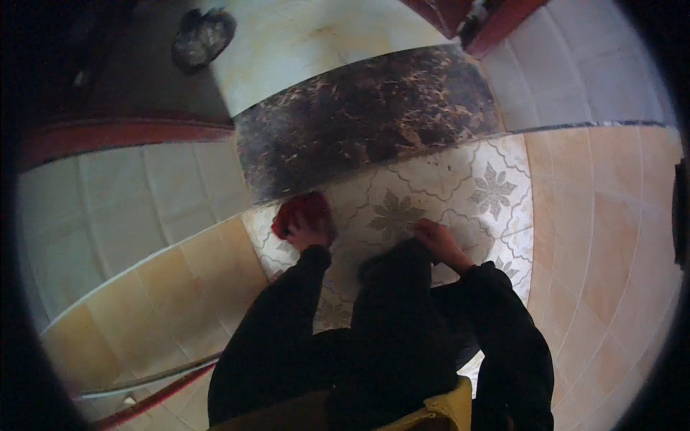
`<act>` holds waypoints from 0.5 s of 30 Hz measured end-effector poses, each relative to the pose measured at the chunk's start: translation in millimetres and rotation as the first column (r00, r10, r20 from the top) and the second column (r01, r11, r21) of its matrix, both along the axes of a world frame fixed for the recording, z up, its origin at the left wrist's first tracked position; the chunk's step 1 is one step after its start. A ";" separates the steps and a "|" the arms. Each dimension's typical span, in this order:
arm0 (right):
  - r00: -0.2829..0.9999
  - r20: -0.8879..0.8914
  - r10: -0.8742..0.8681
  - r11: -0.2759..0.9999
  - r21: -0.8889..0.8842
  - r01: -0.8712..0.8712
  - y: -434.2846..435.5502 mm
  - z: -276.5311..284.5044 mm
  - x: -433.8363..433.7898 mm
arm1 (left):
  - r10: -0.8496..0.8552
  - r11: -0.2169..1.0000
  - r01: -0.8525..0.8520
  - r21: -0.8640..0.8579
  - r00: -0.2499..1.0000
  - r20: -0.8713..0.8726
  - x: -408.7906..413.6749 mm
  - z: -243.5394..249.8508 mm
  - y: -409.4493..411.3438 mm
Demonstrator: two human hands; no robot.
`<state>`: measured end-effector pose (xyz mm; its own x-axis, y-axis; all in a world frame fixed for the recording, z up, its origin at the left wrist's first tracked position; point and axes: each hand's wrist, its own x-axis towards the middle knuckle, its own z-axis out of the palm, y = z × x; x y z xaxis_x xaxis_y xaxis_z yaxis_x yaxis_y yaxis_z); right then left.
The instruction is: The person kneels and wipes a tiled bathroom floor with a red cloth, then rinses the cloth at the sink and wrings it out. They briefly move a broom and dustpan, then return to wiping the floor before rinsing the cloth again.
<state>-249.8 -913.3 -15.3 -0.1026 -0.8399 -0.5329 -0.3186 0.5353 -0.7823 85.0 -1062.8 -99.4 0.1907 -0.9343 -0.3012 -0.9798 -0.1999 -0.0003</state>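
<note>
A crumpled red cloth (310,203) lies on the patterned floor tile (358,202), close to the dark stone threshold (366,113). My left hand (306,233) presses down on it from above, with the fingers over the fabric. Beside my dark-clothed knee (399,264) is my right hand (437,241), its fingers curled in and nothing visible in them. Whether it rests on the knee is hard to tell.
Tiled walls rise at the left (183,285) and right (593,226). A red door frame (129,134) borders the threshold. Beyond it are a pale floor (312,37) and a shiny, blurred item (205,40). A yellow object (450,407) is below me.
</note>
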 end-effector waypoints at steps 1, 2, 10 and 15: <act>1.000 -0.025 0.013 0.999 -0.030 -0.014 2.7 -2.1 0.5 | -0.122 0.992 0.122 0.028 0.993 0.006 -38.0 13.8 -0.5; 0.998 -0.056 0.026 0.998 -0.056 -0.030 8.7 -2.9 -3.2 | -0.242 0.969 0.242 0.056 0.970 0.003 -85.4 35.9 -0.4; 0.968 0.081 -0.239 0.964 0.139 0.226 38.9 29.6 -51.1 | -0.755 0.596 0.803 -0.004 0.558 -0.344 -286.5 69.2 29.6; 0.891 0.129 -0.435 0.900 0.092 0.426 72.1 27.8 -85.4 | -0.862 0.476 0.870 -0.130 0.432 -0.267 -244.7 70.1 42.2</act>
